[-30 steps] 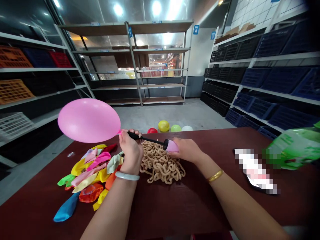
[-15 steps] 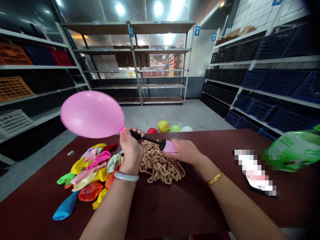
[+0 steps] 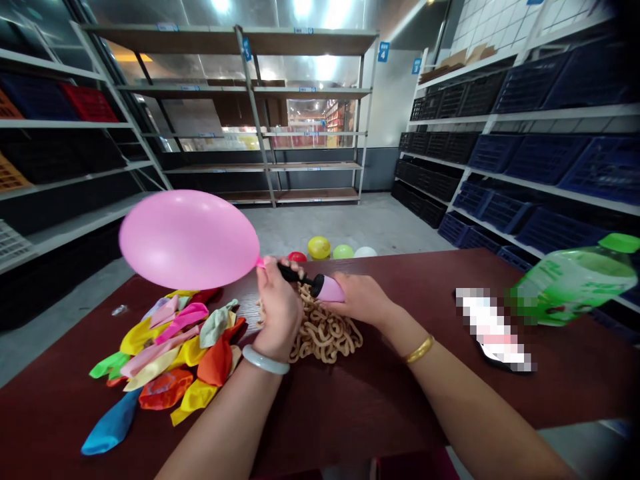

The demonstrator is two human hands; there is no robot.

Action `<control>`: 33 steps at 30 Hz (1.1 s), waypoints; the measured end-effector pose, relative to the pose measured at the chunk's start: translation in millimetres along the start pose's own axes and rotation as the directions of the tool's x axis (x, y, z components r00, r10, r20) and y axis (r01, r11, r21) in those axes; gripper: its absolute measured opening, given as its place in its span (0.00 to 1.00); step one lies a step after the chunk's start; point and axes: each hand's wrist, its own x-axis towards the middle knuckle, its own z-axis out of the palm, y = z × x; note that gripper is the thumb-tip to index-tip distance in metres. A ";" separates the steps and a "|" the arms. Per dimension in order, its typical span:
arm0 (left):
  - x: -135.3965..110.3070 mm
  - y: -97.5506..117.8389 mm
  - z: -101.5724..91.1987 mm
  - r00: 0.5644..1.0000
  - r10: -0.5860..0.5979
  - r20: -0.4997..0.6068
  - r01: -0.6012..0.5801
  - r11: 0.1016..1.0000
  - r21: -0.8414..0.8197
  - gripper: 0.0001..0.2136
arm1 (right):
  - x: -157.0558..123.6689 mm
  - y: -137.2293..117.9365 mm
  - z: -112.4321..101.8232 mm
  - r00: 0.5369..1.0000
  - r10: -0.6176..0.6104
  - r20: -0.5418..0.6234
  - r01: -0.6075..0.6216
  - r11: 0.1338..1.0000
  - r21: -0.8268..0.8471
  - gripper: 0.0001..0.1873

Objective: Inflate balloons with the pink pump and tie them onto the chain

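Observation:
A blown-up pink balloon (image 3: 189,240) points to the left over the table's left part. My left hand (image 3: 279,303) is closed around its neck and the black front end of a hand balloon pump (image 3: 330,289). Wrapped round the pump's pink barrel is my right hand (image 3: 364,300); only a short stretch of black shows between the two hands. Beneath the pump lies a heap of tan, curly, noodle-like strands (image 3: 327,333), partly hidden by my left hand. Left of my left forearm, several limp balloons (image 3: 167,333) in many colours are spread out.
On the dark red table (image 3: 380,400), a phone (image 3: 493,330) with a blurred-out screen lies at the right, beside a tilted green bottle (image 3: 575,283). Several blown-up balloons (image 3: 319,247) show past the far edge. Shelves (image 3: 315,167) with crates stand around.
My hands have come closer together, and the pump's black rod shows shorter. The pink balloon looks slightly larger. The camera view has shifted a little, bringing the bottle's cap into sight.

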 end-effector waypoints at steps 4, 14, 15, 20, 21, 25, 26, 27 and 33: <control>-10.4 -4.3 5.9 0.997 -0.054 0.047 0.053 0.998 0.015 0.11 | -0.6 -7.5 -2.5 1.000 0.018 -0.007 -0.017 0.999 0.038 0.31; 70.8 49.6 -41.3 0.973 0.059 -0.222 -0.053 0.998 0.032 0.05 | 5.8 17.6 4.7 0.996 0.009 0.089 -0.012 1.000 0.028 0.33; 71.6 49.5 -41.9 0.973 0.069 -0.221 -0.063 0.997 0.035 0.05 | 5.5 20.6 4.3 0.996 0.010 0.092 -0.011 1.000 0.017 0.33; 47.5 32.0 -23.2 0.981 0.078 -0.178 -0.077 0.997 0.012 0.07 | 2.7 25.1 -0.8 0.996 0.029 0.081 -0.023 0.997 -0.074 0.28; 39.7 26.5 -18.4 0.984 0.061 -0.165 -0.062 0.998 0.001 0.07 | 2.1 23.3 -1.5 0.997 0.019 0.069 -0.013 0.997 -0.082 0.28; 6.5 0.8 -3.7 0.995 -0.031 -0.093 0.029 0.999 -0.022 0.10 | -0.5 10.4 -3.2 1.000 -0.008 0.025 0.010 0.998 -0.057 0.30; -1.1 -5.1 -1.0 0.995 -0.058 -0.076 0.056 0.998 -0.023 0.10 | -1.0 6.9 -3.7 1.000 -0.006 0.022 0.007 0.999 -0.041 0.30; -7.5 -9.8 1.3 0.995 -0.076 -0.061 0.075 0.997 -0.022 0.10 | -1.3 3.6 -4.3 1.000 -0.002 0.022 0.003 1.000 -0.023 0.29; 2.8 4.6 0.5 0.999 -0.041 -0.004 0.041 0.999 0.034 0.11 | 1.1 -1.1 -9.6 0.997 0.043 0.068 -0.047 0.997 0.059 0.32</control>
